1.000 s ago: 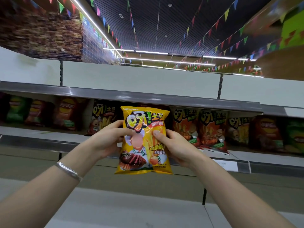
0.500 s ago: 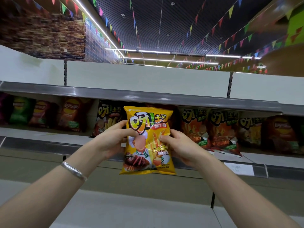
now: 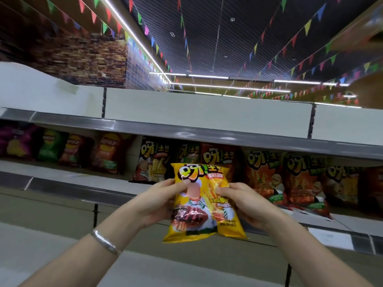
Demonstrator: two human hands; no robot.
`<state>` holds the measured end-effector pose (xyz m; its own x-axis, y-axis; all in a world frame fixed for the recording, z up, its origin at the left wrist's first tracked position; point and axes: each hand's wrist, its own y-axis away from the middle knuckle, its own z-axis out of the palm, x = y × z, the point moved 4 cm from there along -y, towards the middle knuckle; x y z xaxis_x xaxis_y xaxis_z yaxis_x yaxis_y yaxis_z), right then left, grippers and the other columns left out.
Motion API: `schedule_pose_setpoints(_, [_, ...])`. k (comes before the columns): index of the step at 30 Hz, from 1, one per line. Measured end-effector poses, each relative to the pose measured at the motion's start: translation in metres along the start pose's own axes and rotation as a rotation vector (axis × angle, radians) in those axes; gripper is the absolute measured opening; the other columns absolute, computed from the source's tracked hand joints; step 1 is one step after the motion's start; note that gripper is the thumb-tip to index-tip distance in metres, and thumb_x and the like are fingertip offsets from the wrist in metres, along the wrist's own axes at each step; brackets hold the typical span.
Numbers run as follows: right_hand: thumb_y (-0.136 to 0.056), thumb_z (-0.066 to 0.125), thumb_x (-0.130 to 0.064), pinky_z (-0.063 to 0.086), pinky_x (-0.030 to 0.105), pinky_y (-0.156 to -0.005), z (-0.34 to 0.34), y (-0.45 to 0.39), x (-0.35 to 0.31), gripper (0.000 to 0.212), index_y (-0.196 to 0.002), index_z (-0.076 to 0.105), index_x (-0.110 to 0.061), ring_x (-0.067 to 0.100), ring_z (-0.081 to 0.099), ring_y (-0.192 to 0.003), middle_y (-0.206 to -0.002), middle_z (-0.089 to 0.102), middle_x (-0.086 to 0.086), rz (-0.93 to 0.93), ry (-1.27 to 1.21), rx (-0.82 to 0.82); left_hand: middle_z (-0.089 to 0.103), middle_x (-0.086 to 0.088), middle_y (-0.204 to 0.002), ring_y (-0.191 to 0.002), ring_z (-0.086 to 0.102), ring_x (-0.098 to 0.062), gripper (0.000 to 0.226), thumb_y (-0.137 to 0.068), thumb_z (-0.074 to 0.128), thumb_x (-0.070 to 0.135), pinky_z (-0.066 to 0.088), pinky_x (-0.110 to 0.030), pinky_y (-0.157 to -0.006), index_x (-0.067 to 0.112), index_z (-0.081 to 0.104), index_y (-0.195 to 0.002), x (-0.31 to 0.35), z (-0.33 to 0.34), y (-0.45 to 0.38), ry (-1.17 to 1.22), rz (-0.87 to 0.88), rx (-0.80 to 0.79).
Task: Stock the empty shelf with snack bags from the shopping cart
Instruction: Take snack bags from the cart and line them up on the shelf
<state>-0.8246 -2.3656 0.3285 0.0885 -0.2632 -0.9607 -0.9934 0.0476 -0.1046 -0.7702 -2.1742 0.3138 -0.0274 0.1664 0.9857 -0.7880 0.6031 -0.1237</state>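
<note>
Between both hands' grip [image 3: 204, 198], snack bag [image 3: 204, 206]

Yellow snack bag [image 3: 204, 204] with orange lettering; silver bracelet [image 3: 105, 242]; multicoloured pennants [image 3: 290, 44] overhead.

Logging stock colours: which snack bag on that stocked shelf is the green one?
The green bag, second from the left end of the stocked shelf, between a purple bag and red-orange ones.

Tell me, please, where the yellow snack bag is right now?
In the head view, the yellow snack bag is lower centre, held upright between the left hand and right hand, in front of the stocked shelf.
</note>
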Motion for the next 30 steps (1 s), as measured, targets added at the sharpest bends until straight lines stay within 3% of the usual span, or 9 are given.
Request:
schedule_pose_setpoints(5, [-0.096,0.061,-0.02,0.052,0.054,-0.097,0.001,-0.004,0.001,0.029,-0.112,0.066,0.003,0.037,0.071,-0.098,-0.102,0.075,0.018,0.034,-0.017,-0.001,0.07,-0.015,-0.121,-0.114,0.065,-0.033,0.057,-0.082,0.068,0.041,0.052,-0.051,-0.097,0.014,0.057,-0.131,-0.008,-0.003,0.005,0.002,-0.035,-0.011])
schedule_pose_setpoints(8, [-0.095,0.062,-0.02,0.05,0.057,-0.098,-0.003,-0.003,0.005,0.029,-0.113,0.065,0.002,0.04,0.069,-0.101,-0.103,0.074,0.019,0.046,-0.013,0.006,0.072,-0.013,-0.116,-0.106,0.069,-0.03,0.055,-0.083,0.066,0.044,0.056,-0.047,-0.086,0.017,0.058,-0.13,-0.011,-0.004,0.003,-0.037,-0.024,-0.012])
schedule_pose_setpoints(12, [-0.094,0.063,-0.021,0.049,0.059,-0.099,-0.014,0.005,0.008,0.027,-0.111,0.065,0.0,0.04,0.069,-0.102,-0.104,0.074,0.018,0.049,0.002,0.04,0.074,-0.01,-0.111,-0.096,0.072,-0.024,0.052,-0.081,0.066,0.039,0.058,-0.042,-0.076,0.021,0.057,-0.128,-0.012,0.005,-0.003,-0.048,-0.001,-0.048])
schedule_pose_setpoints(17, [-0.094,0.063,-0.021,0.049,0.06,-0.098,-0.03,0.012,0.01,0.028,-0.112,0.066,0.0,0.041,0.069,-0.102,-0.105,0.074,0.019,0.038,-0.007,0.088,0.074,-0.008,-0.112,-0.096,0.072,-0.025,0.052,-0.08,0.069,0.031,0.058,-0.042,-0.074,0.019,0.056,-0.128,-0.013,0.023,-0.008,-0.057,-0.008,-0.069])
schedule_pose_setpoints(20, [-0.094,0.063,-0.023,0.049,0.06,-0.099,-0.033,0.012,0.011,0.03,-0.115,0.065,-0.001,0.04,0.069,-0.103,-0.106,0.074,0.017,0.025,-0.036,0.09,0.072,-0.013,-0.114,-0.105,0.069,-0.033,0.037,-0.09,0.067,0.021,0.057,-0.051,-0.087,0.016,0.058,-0.126,-0.01,0.025,-0.012,-0.069,-0.019,-0.035])
schedule_pose_setpoints(23, [-0.094,0.063,-0.026,0.049,0.059,-0.099,-0.027,0.007,0.006,0.031,-0.116,0.064,-0.003,0.039,0.068,-0.105,-0.107,0.074,0.016,0.0,-0.061,0.073,0.071,-0.017,-0.117,-0.114,0.064,-0.039,0.038,-0.089,0.07,0.018,0.048,-0.06,-0.099,0.014,0.06,-0.125,-0.003,0.018,-0.013,-0.041,-0.009,0.002])
schedule_pose_setpoints(30, [-0.096,0.061,-0.028,0.055,0.049,-0.094,0.022,-0.025,-0.01,0.028,-0.116,0.064,-0.008,0.03,0.072,-0.097,-0.102,0.076,0.01,-0.033,-0.042,0.006,0.071,-0.018,-0.117,-0.114,0.064,-0.04,0.038,-0.088,0.071,0.018,0.045,-0.061,-0.102,0.014,0.06,-0.125,0.01,-0.038,-0.004,-0.051,0.028,0.121])
